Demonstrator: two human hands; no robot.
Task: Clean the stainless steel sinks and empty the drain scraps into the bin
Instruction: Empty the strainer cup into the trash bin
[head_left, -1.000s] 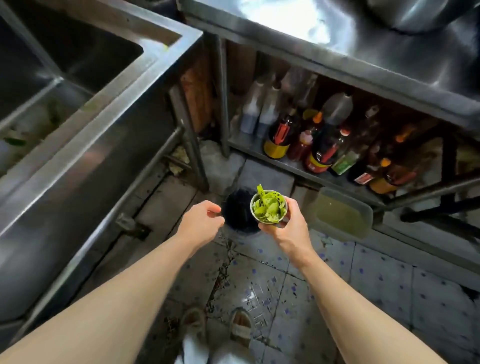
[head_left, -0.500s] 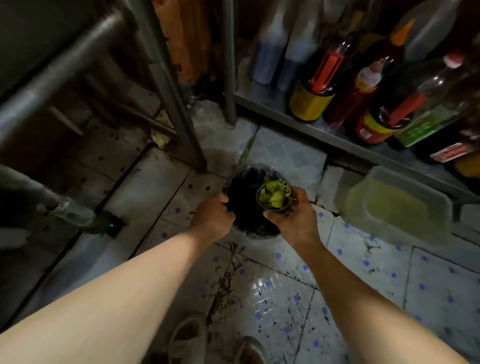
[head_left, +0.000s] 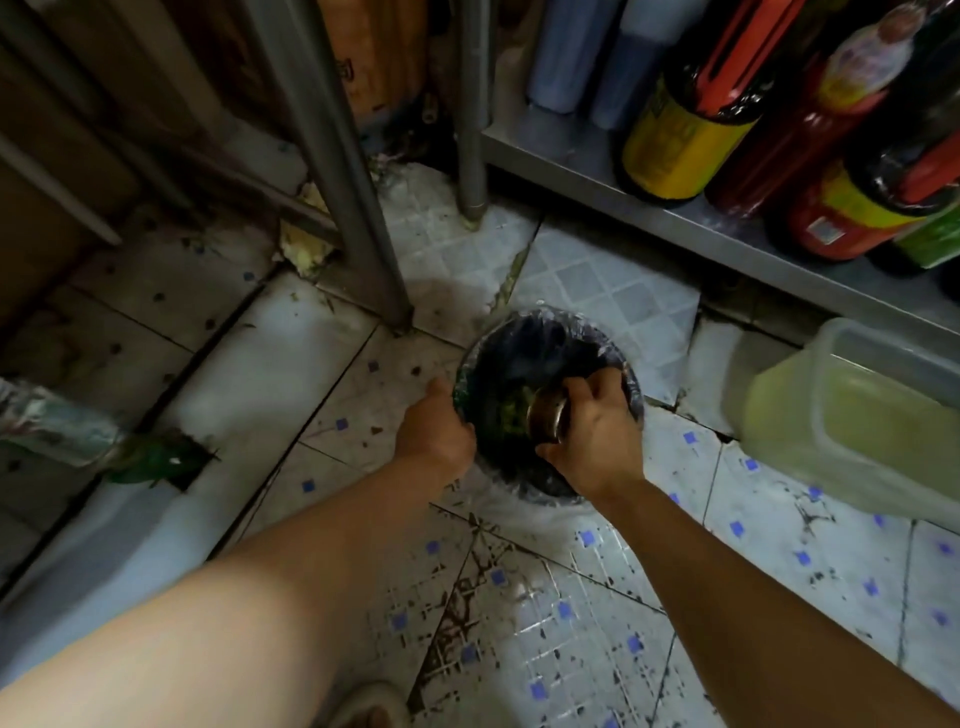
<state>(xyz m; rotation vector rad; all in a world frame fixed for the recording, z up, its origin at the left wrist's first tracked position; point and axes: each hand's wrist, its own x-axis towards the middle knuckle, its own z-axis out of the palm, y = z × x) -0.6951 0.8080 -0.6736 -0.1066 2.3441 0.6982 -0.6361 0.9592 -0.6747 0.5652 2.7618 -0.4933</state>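
Note:
A small round bin (head_left: 524, 343) lined with a black bag stands on the tiled floor. My right hand (head_left: 597, 431) grips the metal drain strainer (head_left: 548, 418), tipped on its side over the bin's mouth. Green vegetable scraps (head_left: 514, 415) show just left of the strainer, inside the bin. My left hand (head_left: 434, 434) holds the bin's left rim, fingers curled over the edge. The sinks are out of view.
A steel sink leg (head_left: 343, 171) stands just behind and left of the bin. A low shelf (head_left: 587, 161) holds several sauce bottles (head_left: 680, 119). A translucent plastic tub (head_left: 852, 415) of yellowish liquid sits right of the bin. A drain pipe (head_left: 57, 426) lies at the left.
I have bent lower toward the floor. My right hand has tipped the strainer from upright onto its side over the bin, and the scraps are spilling in. My left hand stays at the rim.

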